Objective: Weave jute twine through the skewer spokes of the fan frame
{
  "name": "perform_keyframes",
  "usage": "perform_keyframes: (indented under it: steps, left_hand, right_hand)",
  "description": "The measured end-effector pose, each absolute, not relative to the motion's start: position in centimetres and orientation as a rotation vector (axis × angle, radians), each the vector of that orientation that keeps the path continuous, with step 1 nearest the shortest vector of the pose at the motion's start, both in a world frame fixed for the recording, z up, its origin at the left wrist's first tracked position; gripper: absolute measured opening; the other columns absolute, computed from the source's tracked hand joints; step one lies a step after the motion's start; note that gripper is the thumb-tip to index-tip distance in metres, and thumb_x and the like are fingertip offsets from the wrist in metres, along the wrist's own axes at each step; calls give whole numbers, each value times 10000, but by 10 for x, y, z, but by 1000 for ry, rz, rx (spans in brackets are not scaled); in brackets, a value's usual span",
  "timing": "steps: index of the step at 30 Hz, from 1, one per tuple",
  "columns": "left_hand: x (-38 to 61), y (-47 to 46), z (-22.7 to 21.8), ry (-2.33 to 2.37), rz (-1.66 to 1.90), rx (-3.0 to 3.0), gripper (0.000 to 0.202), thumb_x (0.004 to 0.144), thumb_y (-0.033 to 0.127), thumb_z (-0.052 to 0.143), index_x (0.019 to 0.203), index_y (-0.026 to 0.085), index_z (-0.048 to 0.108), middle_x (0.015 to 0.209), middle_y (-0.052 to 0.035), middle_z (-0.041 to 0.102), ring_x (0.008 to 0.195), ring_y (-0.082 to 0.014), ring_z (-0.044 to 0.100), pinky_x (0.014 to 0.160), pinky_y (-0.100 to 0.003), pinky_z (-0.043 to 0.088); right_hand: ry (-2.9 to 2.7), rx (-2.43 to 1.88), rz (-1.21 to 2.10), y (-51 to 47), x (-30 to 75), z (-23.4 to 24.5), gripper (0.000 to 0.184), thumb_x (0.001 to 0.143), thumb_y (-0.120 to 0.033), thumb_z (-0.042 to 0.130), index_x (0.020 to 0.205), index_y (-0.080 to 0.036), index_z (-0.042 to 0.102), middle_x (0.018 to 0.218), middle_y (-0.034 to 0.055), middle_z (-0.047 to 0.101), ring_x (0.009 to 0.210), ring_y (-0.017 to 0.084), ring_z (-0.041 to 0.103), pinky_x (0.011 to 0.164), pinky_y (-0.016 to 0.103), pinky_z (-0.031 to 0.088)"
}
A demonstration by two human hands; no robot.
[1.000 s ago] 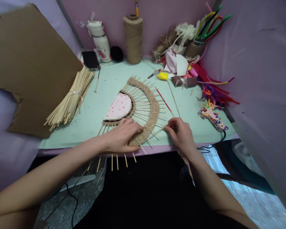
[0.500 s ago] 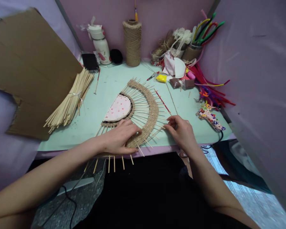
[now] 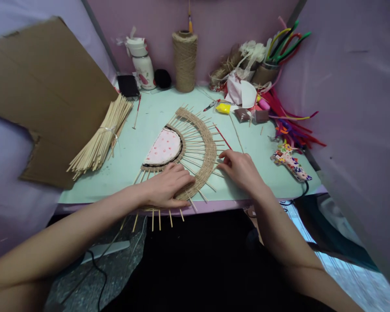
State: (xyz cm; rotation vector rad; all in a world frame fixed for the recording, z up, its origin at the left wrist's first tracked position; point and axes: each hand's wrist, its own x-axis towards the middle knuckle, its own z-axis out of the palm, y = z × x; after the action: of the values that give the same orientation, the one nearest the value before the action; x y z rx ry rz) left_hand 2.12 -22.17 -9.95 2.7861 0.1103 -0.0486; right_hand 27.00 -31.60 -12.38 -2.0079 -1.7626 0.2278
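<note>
A half-round weaving of brown twine on thin sticks [image 3: 209, 151] lies over the table's front edge, its stick ends fanning outward. At its centre is a half-circle of white cloth with pink dots [image 3: 164, 146], edged in black. My left hand [image 3: 169, 184] rests across the lower part of the woven band, fingers on top and thumb along the outer edge, holding it. Beside the band's right edge, my right hand [image 3: 240, 169] has its fingers bent at the stick ends. A strand of twine [image 3: 237, 132] runs down to this hand; the fingertips' hold on it is partly hidden.
A tied bundle of sticks [image 3: 100, 138] lies left, before a cardboard sheet [image 3: 52, 86]. Along the back stand a bottle [image 3: 143, 69], a twine spool [image 3: 184, 60] and a scissors holder [image 3: 265, 73]. A red stick [image 3: 223, 138], clay packets [image 3: 242, 115] and a patterned glue gun [image 3: 292, 167] lie right.
My right hand has moved left, closer to the woven band, and its fingertips are now at the stick ends. My left hand stays on the weaving. The whole view has shifted slightly.
</note>
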Motion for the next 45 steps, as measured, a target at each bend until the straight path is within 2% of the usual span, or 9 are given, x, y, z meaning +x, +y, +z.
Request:
perform_keyframes:
  steps: [7, 13, 16, 20, 24, 29, 35, 39, 45]
  left_hand:
    - [19, -217, -84, 60, -82, 2801, 422, 871, 483, 550, 1170, 190, 597, 1039, -111, 608, 1000, -275, 493, 909, -448, 355]
    - [43, -206, -71, 53, 24, 2716, 339, 929, 315, 483, 1221, 206, 618, 1296, -124, 597, 1179, -254, 536, 1007, -442, 399]
    - [61, -206, -85, -30, -22, 2693, 421, 947, 265, 443, 1355, 207, 530, 1457, -103, 498, 1354, -231, 425, 1122, -434, 325]
    - [69, -212, -105, 22, -113, 2701, 490, 978, 330, 398, 1450, 200, 418, 1546, -79, 380, 1471, -225, 234, 1200, -469, 171]
    - [63, -214, -110, 29, -139, 2687, 504, 986, 365, 391, 1460, 194, 403, 1559, -82, 354, 1485, -229, 191, 1209, -487, 123]
    - [52, -214, -106, -69, -118, 2631, 503, 956, 331, 467, 1450, 246, 426, 1546, -77, 376, 1473, -246, 234, 1195, -506, 181]
    - [43, -213, -104, -164, -98, 2604, 496, 942, 270, 476, 1438, 252, 448, 1543, -78, 380, 1467, -251, 255, 1185, -504, 221]
    - [42, -212, -102, -164, -106, 2614, 487, 961, 298, 452, 1443, 226, 432, 1549, -89, 370, 1465, -234, 261, 1193, -481, 214]
    - [43, -210, -101, -167, -88, 2599, 472, 965, 333, 466, 1421, 215, 453, 1518, -109, 419, 1440, -237, 315, 1181, -471, 255]
  right_hand:
    - [-1644, -1899, 332, -322, 284, -131, 151, 818, -286, 642, 945, -204, 640, 733, 4, 659, 674, 172, 592, 652, 293, 402]
    - [-1608, -1888, 326, -321, 282, -134, 164, 815, -319, 633, 931, -204, 646, 718, 3, 647, 653, 170, 580, 636, 295, 404]
    - [-1591, -1887, 317, -321, 282, -135, 156, 817, -314, 628, 926, -204, 643, 715, 5, 648, 648, 170, 578, 637, 296, 406]
    - [-1587, -1918, 274, -322, 282, -135, 130, 817, -282, 628, 918, -201, 632, 723, 4, 653, 650, 166, 573, 649, 296, 401]
    - [-1634, -1924, 257, -326, 282, -135, 125, 829, -248, 610, 943, -199, 621, 770, 20, 667, 692, 178, 585, 682, 308, 403]
    - [-1658, -1931, 235, -341, 282, -130, 122, 831, -213, 580, 946, -200, 619, 814, 36, 676, 762, 199, 610, 747, 336, 413]
    - [-1630, -1876, 375, -353, 286, -125, 99, 821, -266, 605, 893, -207, 641, 763, 20, 679, 691, 181, 610, 687, 308, 430]
    - [-1574, -1860, 415, -350, 286, -126, 105, 825, -295, 608, 787, -207, 649, 729, 16, 679, 672, 174, 604, 676, 306, 436]
    - [-1508, -1881, 407, -345, 281, -129, 135, 830, -318, 610, 762, -212, 657, 729, 12, 684, 673, 171, 604, 667, 302, 434]
